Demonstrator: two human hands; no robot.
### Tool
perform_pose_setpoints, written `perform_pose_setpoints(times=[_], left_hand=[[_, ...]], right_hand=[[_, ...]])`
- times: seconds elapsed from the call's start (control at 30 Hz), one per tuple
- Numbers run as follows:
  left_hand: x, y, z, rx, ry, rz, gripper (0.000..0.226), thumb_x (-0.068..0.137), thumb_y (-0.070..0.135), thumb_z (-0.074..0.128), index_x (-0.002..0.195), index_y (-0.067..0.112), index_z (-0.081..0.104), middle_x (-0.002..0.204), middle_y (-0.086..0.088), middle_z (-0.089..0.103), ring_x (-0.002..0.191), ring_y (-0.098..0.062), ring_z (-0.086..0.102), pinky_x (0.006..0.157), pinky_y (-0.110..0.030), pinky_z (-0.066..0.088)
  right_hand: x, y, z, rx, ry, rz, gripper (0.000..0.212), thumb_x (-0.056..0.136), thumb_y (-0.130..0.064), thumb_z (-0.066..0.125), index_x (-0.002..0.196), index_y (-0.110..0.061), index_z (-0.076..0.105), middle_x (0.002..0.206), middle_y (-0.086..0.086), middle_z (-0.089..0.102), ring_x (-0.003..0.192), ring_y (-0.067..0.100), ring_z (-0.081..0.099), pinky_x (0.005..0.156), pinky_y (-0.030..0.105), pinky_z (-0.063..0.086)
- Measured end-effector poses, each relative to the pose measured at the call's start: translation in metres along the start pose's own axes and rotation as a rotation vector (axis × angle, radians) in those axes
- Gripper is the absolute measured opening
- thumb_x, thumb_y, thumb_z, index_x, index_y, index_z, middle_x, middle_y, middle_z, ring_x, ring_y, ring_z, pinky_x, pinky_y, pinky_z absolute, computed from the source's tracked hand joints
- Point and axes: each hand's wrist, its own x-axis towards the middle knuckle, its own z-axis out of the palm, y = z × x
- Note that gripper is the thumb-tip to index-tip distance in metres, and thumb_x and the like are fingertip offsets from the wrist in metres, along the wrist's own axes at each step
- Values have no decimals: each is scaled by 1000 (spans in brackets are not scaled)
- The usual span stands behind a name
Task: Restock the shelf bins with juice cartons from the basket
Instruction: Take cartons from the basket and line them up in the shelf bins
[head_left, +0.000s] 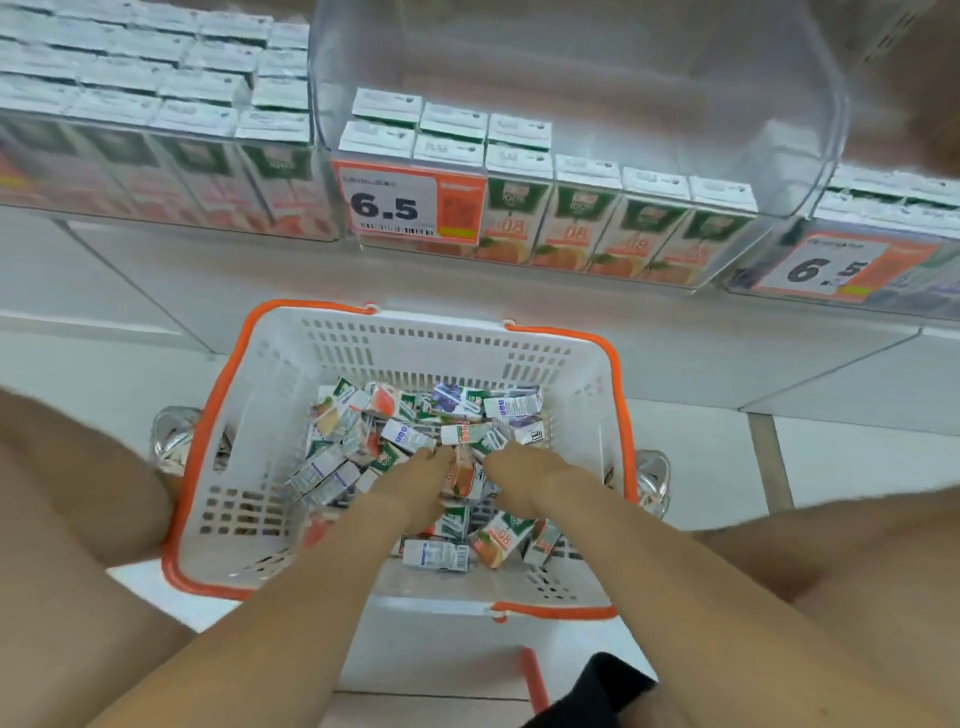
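A white basket with an orange rim (615, 395) sits on the floor between my knees, holding several loose juice cartons (410, 434). Both hands reach down into the pile. My left hand (415, 488) and my right hand (530, 480) lie side by side, fingers pointing away, pressing on either side of an orange-labelled carton (464, 475). Whether either hand grips it is unclear. Above, a clear shelf bin (779, 156) holds a front row of orange juice cartons (571, 218) and a few behind; most of its back is bare.
A full bin of cartons (156, 130) stands at the left, another bin (893, 223) at the right. Price tags reading 6.5 (395, 205) hang on the bin fronts. My knees flank the basket on the white tiled floor (831, 467).
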Motion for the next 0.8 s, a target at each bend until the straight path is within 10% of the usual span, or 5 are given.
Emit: perform_pose_setpoints(times=[0.1, 0.37, 0.7, 0.8], left_hand=[[9, -8, 10, 6, -19, 58, 91, 93, 5, 66, 161, 41, 17, 150, -10, 31, 121, -37, 56, 96, -52, 55], [19, 1, 18, 29, 167, 135, 54, 89, 0, 73, 127, 17, 39, 124, -9, 59, 107, -31, 57, 88, -43, 50], [16, -22, 4, -71, 149, 3, 42, 86, -17, 52, 112, 16, 54, 128, -10, 52, 105, -25, 54, 86, -33, 45], [13, -24, -4, -107, 91, 29, 53, 97, -9, 54, 146, 12, 50, 151, -10, 45, 131, -29, 54, 105, -36, 46]], right_hand=[[13, -2, 11, -9, -11, -20, 10, 94, -13, 71, 102, -10, 65, 97, 7, 65, 90, 30, 65, 72, 38, 56], [18, -2, 45, -310, -66, -75, 41, 90, -15, 75, 130, -15, 66, 128, 10, 65, 130, 32, 48, 125, 51, 21], [13, -4, 38, -345, -33, -131, 20, 86, -22, 76, 103, -16, 69, 107, 6, 65, 112, 30, 52, 112, 48, 41], [0, 4, 10, -48, -15, -32, 25, 85, -29, 79, 88, -12, 61, 93, 9, 63, 92, 31, 64, 83, 43, 59]])
